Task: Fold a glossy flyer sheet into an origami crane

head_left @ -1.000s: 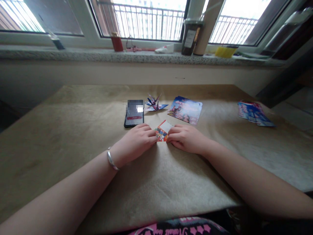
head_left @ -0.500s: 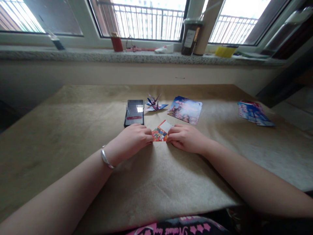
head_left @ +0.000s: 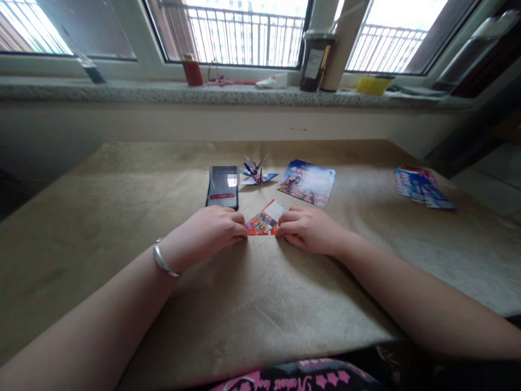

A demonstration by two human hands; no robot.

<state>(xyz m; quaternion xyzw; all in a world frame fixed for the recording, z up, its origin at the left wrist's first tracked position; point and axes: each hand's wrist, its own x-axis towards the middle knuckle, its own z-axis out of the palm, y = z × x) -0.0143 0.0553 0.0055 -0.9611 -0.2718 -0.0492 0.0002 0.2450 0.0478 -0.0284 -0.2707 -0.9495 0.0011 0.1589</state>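
Observation:
A small folded piece of origami paper point(head_left: 262, 224), red with a colourful print and a white patch, lies on the table between my hands. At its left corner, the closed fingers of my left hand point(head_left: 220, 228) press and grip the edge. My right hand point(head_left: 306, 229) pinches the right side, its fingers curled over the paper and hiding that corner. Behind the left hand is a phone point(head_left: 222, 190) with a lit screen. A folded paper crane point(head_left: 257, 175) in blue and pink stands just right of the phone.
A stack of blue and pink printed sheets point(head_left: 307, 182) lies beyond my right hand. More printed papers point(head_left: 423, 187) are fanned at the far right of the table point(head_left: 260, 304). The stone windowsill point(head_left: 142, 93) holds a red container point(head_left: 192, 71), a dark lidded jar point(head_left: 315, 62) and a yellow item point(head_left: 373, 84).
My left hand has slid a little to the left along the paper's lower edge, so more of the print shows. The right hand stays nearly where it was.

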